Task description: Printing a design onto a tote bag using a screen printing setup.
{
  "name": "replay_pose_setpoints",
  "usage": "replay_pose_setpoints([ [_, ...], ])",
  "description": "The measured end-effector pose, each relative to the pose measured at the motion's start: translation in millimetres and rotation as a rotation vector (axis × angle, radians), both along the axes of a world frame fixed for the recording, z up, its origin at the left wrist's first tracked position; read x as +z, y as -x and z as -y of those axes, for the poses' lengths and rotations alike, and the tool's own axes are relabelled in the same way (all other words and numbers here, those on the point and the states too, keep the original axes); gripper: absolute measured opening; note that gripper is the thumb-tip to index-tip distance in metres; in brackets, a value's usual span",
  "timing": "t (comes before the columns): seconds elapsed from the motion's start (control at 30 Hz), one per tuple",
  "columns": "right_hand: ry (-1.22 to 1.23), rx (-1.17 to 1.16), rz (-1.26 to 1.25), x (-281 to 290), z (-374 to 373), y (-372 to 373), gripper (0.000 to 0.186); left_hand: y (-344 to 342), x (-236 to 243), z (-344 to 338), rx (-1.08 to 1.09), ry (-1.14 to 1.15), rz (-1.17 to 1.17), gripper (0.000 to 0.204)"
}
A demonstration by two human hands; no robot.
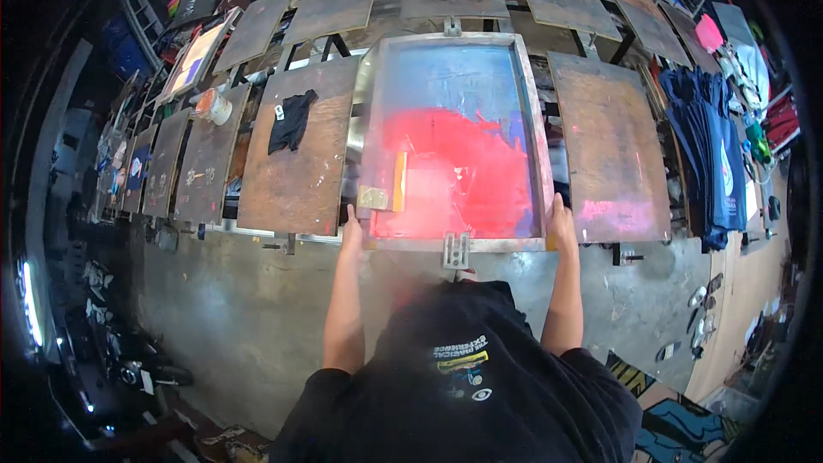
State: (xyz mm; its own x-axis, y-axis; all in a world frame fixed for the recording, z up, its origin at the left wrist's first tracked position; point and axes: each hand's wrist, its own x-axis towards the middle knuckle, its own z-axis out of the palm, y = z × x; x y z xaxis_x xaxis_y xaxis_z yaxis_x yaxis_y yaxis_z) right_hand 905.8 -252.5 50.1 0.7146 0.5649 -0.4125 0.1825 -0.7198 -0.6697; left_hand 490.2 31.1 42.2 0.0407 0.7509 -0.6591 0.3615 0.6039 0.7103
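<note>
A screen-printing frame (540,146) lies in front of me, its mesh blue at the far end and smeared with bright red-pink ink (467,180) nearer me. My left hand (351,230) grips the frame's near left corner. At the near right corner, my right hand (561,225) holds the other side. Both hands have some fingers hidden by the frame's edge. A strip with a yellow-orange edge (399,182), seemingly a squeegee, rests at the mesh's left. Beside it is a small tan patch (373,197). A metal clamp (456,250) sits at the middle of the near edge.
Stained wooden boards flank the frame; the left board (296,180) bears a small black garment (292,122), the right board (609,146) pink stains. A tub (213,107) stands farther left. Dark blue garments (707,154) hang at the right. Concrete floor (231,309) lies below.
</note>
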Motion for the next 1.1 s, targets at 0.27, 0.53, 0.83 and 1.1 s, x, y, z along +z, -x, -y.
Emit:
replay_pose_setpoints([
  [0.27,-0.361,-0.287,-0.442,-34.8,10.6,-10.2,0.071,-4.5,-4.1,13.4,-0.034,-0.200,0.066,0.057],
  [0.53,-0.438,-0.161,-0.339,20.6,7.5,-7.6,0.057,-0.3,34.3,22.7,-0.042,-0.363,0.009,0.049],
  [0.83,-0.603,-0.157,-0.116,70.2,10.6,31.1,0.058,40.9,3.5,8.8,-0.016,-0.427,0.014,0.041],
  [1.1,-0.590,-0.078,-0.083,82.1,-20.1,87.2,0.057,111.8,40.7,10.1,0.135,-0.576,0.158,0.032],
])
